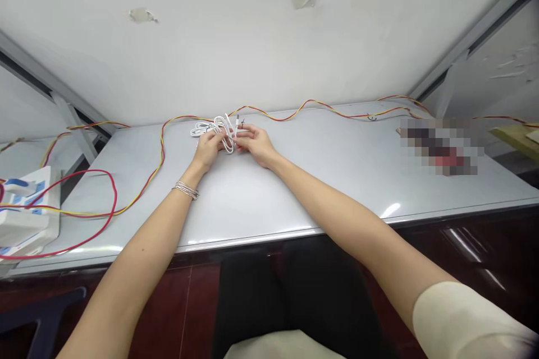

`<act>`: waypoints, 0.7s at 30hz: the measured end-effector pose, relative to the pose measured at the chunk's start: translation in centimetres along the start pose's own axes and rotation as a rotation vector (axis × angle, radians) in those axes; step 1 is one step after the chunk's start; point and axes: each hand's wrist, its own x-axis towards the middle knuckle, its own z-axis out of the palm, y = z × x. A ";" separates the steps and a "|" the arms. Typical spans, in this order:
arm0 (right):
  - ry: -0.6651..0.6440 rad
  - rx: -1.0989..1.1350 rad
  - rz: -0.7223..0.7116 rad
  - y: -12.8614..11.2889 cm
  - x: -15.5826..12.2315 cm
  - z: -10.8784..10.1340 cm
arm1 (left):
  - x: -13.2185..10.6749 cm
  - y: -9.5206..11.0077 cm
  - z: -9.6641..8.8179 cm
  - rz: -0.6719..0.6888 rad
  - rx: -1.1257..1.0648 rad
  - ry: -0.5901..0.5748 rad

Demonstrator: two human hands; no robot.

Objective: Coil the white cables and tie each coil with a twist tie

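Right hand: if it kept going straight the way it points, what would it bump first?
Probably the white cable right at the right hand's fingertips, though depth is hard to judge.

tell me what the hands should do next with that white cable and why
Probably best to draw the loose loops of the white cable snug between the left hand and right hand. The loops look slack and open, and the plug stands up between the hands, close to the red-and-yellow wire behind them, so tightening first seems safest.
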 end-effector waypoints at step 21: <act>-0.067 -0.253 -0.105 1.0 0.2 0.0 | 0.0 -0.3 -0.4 0.127 0.223 -0.037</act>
